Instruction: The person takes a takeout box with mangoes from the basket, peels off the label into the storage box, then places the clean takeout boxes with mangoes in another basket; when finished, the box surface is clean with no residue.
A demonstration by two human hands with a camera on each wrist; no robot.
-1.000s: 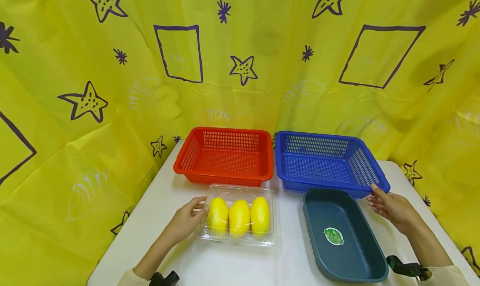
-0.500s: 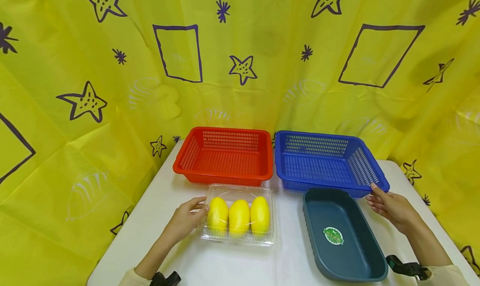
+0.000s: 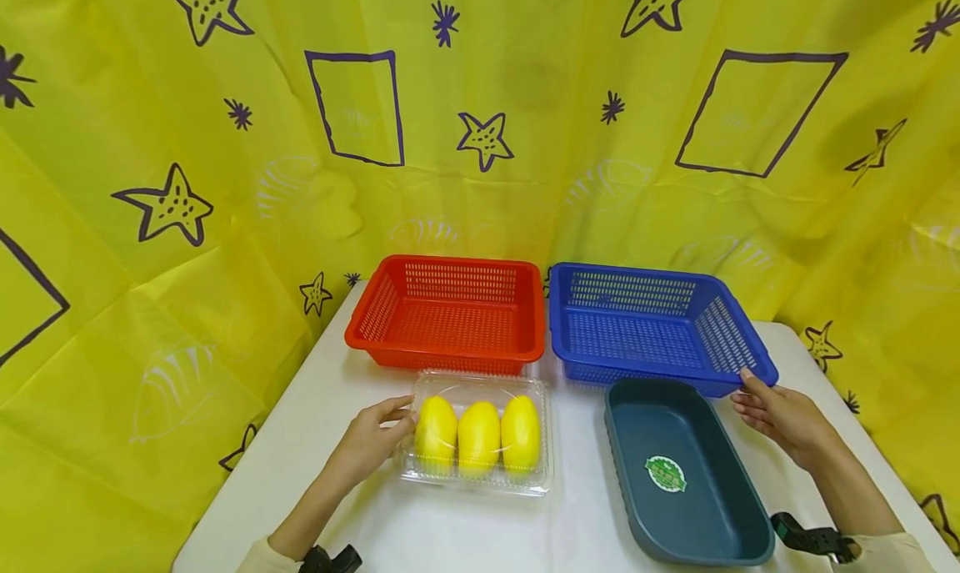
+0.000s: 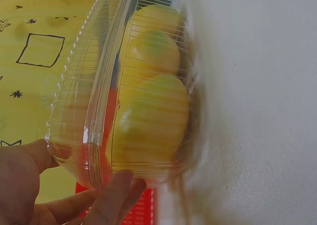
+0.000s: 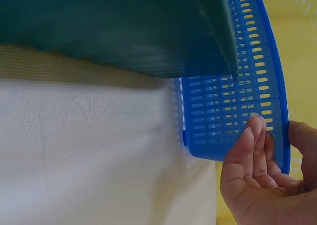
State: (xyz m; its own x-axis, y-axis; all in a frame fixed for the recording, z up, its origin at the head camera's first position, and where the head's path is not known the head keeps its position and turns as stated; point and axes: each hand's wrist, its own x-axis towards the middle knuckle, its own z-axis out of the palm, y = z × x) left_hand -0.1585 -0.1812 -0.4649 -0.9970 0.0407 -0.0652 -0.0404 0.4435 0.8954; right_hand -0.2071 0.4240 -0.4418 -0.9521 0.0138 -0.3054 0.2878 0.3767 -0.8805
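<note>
A clear plastic clamshell box (image 3: 480, 483) with three yellow mangoes (image 3: 478, 438) inside sits at the table's middle. My left hand (image 3: 372, 441) holds its left side; in the left wrist view, the thumb is at the lid edge and the fingertips (image 4: 121, 178) lie against the box's end. At the right, my right hand (image 3: 787, 423) pinches the front right corner of a blue perforated basket (image 3: 637, 369). Its thumb rests on the rim, and the other fingers (image 5: 247, 145) bend below it against the basket's outer wall.
A red perforated basket (image 3: 450, 360) stands behind the clamshell box, left of the blue one. The dark green tray (image 3: 693, 506) with a round sticker lies in front of the blue basket. A yellow patterned curtain (image 3: 480, 198) hangs behind the white table (image 3: 450, 531).
</note>
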